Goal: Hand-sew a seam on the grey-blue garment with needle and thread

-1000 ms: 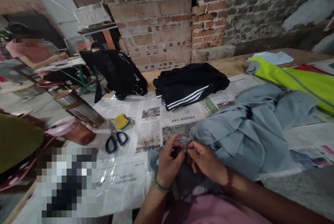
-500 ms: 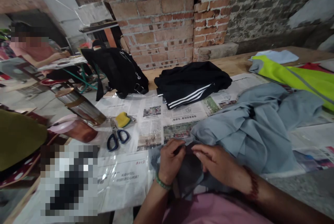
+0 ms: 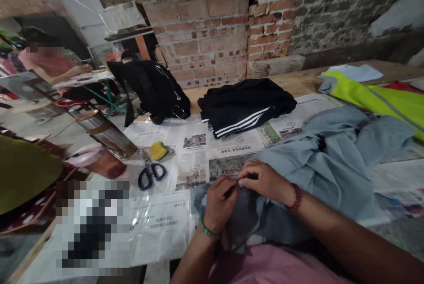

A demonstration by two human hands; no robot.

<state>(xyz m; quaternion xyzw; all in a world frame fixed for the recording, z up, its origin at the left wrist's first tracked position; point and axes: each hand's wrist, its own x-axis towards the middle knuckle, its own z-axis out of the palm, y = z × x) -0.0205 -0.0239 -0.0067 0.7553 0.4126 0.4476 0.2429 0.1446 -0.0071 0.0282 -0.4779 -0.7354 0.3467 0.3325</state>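
A grey cloth garment (image 3: pixel 298 164) lies bunched over the table in front of me, part of it hanging toward my lap. My left hand (image 3: pixel 221 202), with a green bead bracelet at the wrist, is closed and pinches the near edge of this cloth. Close against its fingertips, my right hand (image 3: pixel 265 181) holds thumb and forefinger together in a pinch; what sits between them is too small to make out. A red bead bracelet circles that wrist. Blue-handled scissors (image 3: pixel 151 177) and a yellow sponge (image 3: pixel 158 150) rest left of my hands.
Newspaper under clear plastic (image 3: pixel 155 231) covers the table. Farther back are a black backpack (image 3: pixel 152 89) and folded black clothing (image 3: pixel 247 105). A steel flask (image 3: pixel 107 134) and a pink-lidded cup (image 3: pixel 97 160) stand left; a yellow-green vest (image 3: pixel 380 98) lies right. Another person (image 3: pixel 54 61) sits beyond.
My right hand has moved up and slightly left, its fingers now pinched at my left fingertips. My left hand has shifted slightly and still pinches the cloth.
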